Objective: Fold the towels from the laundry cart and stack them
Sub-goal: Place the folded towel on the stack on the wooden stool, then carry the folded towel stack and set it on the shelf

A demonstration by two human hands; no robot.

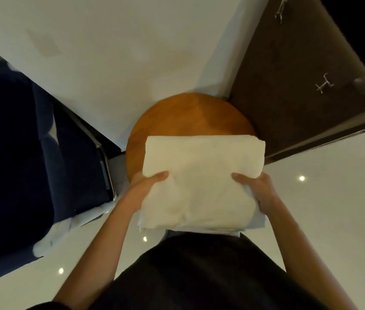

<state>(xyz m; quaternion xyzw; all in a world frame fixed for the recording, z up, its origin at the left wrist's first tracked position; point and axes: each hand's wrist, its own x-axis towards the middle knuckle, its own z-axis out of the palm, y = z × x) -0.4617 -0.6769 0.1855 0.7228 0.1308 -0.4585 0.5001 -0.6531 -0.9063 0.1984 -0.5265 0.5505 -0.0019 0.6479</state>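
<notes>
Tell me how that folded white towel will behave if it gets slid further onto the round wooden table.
Probably floppy: the folded towel bulges and creases between the left hand and right hand, and a loose corner droops at its near edge. It looks light for its bulk. On the smooth round table it may slide readily, though layers could shift apart.

Round wooden stool [177, 117] on glossy white floor [333, 198]; folded white towel [199, 175] over seat.
</notes>
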